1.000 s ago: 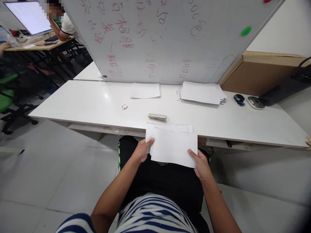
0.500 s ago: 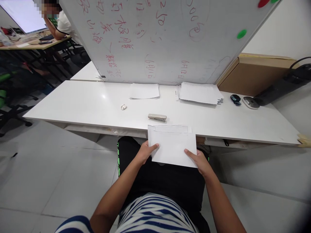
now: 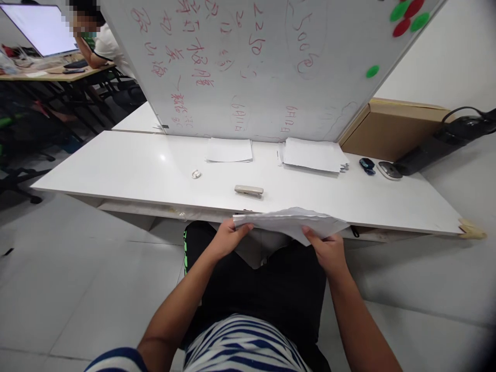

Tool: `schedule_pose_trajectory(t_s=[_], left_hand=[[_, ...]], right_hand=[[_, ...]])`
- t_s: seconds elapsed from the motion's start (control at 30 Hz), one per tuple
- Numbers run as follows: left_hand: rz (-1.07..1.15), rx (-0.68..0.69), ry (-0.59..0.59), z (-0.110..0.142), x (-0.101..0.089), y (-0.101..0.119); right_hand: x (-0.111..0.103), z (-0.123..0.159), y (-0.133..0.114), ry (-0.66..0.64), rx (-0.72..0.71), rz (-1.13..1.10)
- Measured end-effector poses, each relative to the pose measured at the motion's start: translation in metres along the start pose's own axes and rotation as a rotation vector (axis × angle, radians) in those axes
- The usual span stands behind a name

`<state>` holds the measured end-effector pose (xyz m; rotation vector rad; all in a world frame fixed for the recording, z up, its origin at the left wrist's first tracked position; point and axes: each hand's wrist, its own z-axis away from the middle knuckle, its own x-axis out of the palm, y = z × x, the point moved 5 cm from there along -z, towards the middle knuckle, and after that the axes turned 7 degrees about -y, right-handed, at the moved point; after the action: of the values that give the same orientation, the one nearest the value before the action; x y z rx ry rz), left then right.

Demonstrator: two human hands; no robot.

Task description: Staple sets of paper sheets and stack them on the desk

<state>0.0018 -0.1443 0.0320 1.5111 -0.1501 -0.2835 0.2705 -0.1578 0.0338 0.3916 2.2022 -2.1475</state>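
Both hands hold white sheets of paper (image 3: 282, 222) above my lap, at the front edge of the table. My left hand (image 3: 229, 238) pinches the left end, thumb on top. At the right side my right hand (image 3: 327, 250) grips the sheets, its thumb pressed on the near face and the other fingers partly hidden. The paper is tilted and seen nearly edge-on, with a wavy upper edge. Just beyond it a beige stapler (image 3: 249, 191) lies on the white table (image 3: 127, 165).
Farther back lie a thin paper stack (image 3: 229, 150) and a thicker one (image 3: 312, 155). A small white ring-shaped item (image 3: 196, 174) is at left. Behind stands a whiteboard (image 3: 267, 88); to the right are a cardboard box (image 3: 391, 129), a mouse (image 3: 389, 170) and a black cylinder (image 3: 437, 139). A person sits far left.
The paper has turned from facing me flat to a tilted, nearly edge-on pose, its right end swung right and up. My right hand has moved slightly right and up with it.
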Motion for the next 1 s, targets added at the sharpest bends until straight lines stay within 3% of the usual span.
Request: schedule_pose_trajectory(t_s=[0.13, 0.27, 0.37, 0.5, 0.67, 0.77, 0.9, 1.0], left_hand=[[-0.056, 0.106, 0.097, -0.028, -0.016, 0.027], [-0.144, 0.118, 0.14, -0.057, -0.024, 0.013], [-0.34, 0.153, 0.165, -0.061, -0.027, 0.006], [-0.555, 0.254, 0.162, -0.058, -0.024, 0.012], [-0.666, 0.168, 0.16, -0.065, -0.023, -0.004], [-0.677, 0.186, 0.163, -0.067, -0.023, -0.014], [-0.846, 0.197, 0.218, -0.071, -0.022, -0.017], [-0.893, 0.163, 0.145, -0.075, -0.018, -0.01]], right_hand=[[0.014, -0.021, -0.038, 0.069, -0.208, 0.019], [0.041, -0.051, -0.025, 0.013, -0.093, 0.042], [0.054, -0.062, -0.015, -0.012, -0.055, 0.027], [0.053, -0.063, -0.015, 0.056, -0.08, 0.019], [0.057, -0.064, -0.003, 0.025, -0.017, 0.047], [0.054, -0.064, 0.007, 0.052, -0.044, 0.063], [0.051, -0.067, 0.01, -0.033, -0.059, 0.163], [0.039, -0.071, 0.0, -0.073, -0.056, 0.263]])
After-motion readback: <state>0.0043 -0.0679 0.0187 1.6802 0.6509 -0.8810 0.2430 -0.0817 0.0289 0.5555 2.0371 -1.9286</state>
